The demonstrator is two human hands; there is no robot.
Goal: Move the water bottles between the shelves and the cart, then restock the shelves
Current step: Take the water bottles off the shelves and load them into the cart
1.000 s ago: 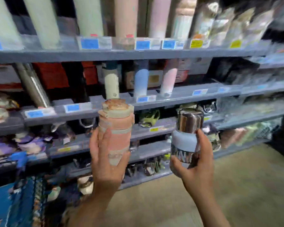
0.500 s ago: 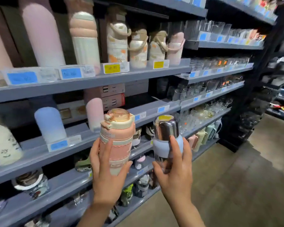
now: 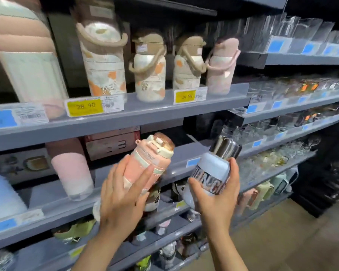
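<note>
Both bottles are not yet shelved: the left hand wraps the tilted pink bottle and the right hand grips the pale-blue steel-capped bottle, both held before the middle shelf; no cart shows.

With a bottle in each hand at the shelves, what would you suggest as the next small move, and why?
Probably stand the pink bottle, tilted in the left hand, on the bare shelf behind it. The right hand is occupied with the blue bottle, so freeing one hand comes first.
</note>
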